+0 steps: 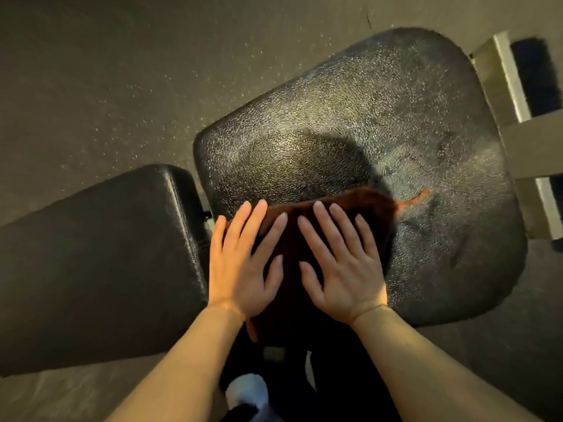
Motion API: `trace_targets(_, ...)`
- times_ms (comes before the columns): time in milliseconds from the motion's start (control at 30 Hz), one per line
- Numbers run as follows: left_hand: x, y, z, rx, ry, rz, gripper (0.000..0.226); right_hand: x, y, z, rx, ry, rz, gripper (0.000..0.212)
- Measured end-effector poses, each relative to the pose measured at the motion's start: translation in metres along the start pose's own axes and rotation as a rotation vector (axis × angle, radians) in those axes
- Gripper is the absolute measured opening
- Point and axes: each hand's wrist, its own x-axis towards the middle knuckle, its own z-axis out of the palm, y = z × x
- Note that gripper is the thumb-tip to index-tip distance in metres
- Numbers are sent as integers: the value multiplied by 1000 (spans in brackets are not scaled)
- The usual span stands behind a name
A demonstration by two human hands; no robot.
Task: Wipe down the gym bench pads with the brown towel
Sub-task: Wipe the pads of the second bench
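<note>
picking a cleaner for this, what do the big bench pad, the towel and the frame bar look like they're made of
Seat pad: black vinyl or leatherette, judging by its pebbled grain and sheen; real leather cannot be ruled out.
Brown towel: soft, matte pile, probably terry or microfibre, with a loose thread at its edge.
Frame bar: flat-sided and pale, likely painted metal; blur leaves the finish unclear.

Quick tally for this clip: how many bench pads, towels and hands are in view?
Bench pads: 2, the large pad and the narrower pad
Brown towel: 1
Hands: 2, left hand and right hand, both flat on the towel
Total: 5
</note>
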Motion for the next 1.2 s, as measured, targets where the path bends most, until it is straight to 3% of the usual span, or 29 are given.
trace_targets(600, 0, -15, 25, -80, 292, 98, 53, 1, 0, 14, -45, 78, -29, 59)
trace_targets(800, -19, -10, 15, -167, 464, 63, 45, -2, -7, 1, -95, -79, 4, 77)
trace_targets(867, -50, -12, 12, -195, 537, 47, 43, -4, -12, -5, -191, -57, 40, 74)
trace_targets(967, -100, -28, 22, -90, 602, 36, 42, -12, -47, -3, -270, 64, 53, 60)
trace_targets(1067, -118, -36, 39, 153, 653, -4, 42, -25, -88, 18, -133, 6, -41, 67)
trace_targets(1133, -115, -36, 44, 229, 729, -19, 38, -17, -93, 24, -81, -50, 12, 73)
trace_targets(1200, -112, -36, 48, 263, 779, -22, 37, 2, -83, 24, -71, -73, 54, 62)
